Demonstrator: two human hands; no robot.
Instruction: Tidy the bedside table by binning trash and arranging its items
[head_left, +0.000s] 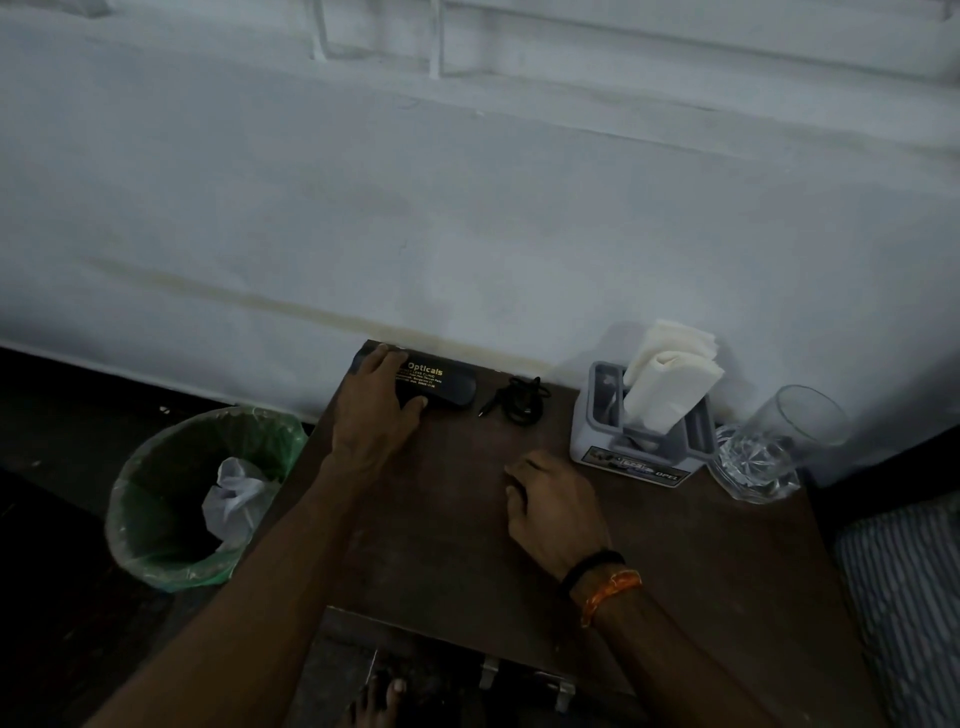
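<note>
A: Logging what I see at the dark brown wooden table (447, 519). My left hand (375, 405) lies over the black oblong spectacle case with gold "Opticals" lettering (439, 387), fingers (387, 356) curled over its far edge, thumb on the near edge. The case sits at the table's far left corner, against the white wall (467, 208).

B: Right hand?

A: My right hand (553, 506) rests on the table near the middle, fingers loosely curled, holding nothing. Black and orange bands on that wrist.

B: Other items?

A: A coiled black cable (519, 401) lies just right of the case, apart from it. Further right stands a grey plastic holder (597, 431) with white paper napkins (670, 376) upright in it. A clear cut-glass tumbler (774, 447) stands just beside it at the right edge.

B: Bin?

A: A round bin with a green liner (156, 499) stands on the floor left of the table, a crumpled white bag (236, 493) inside.
</note>
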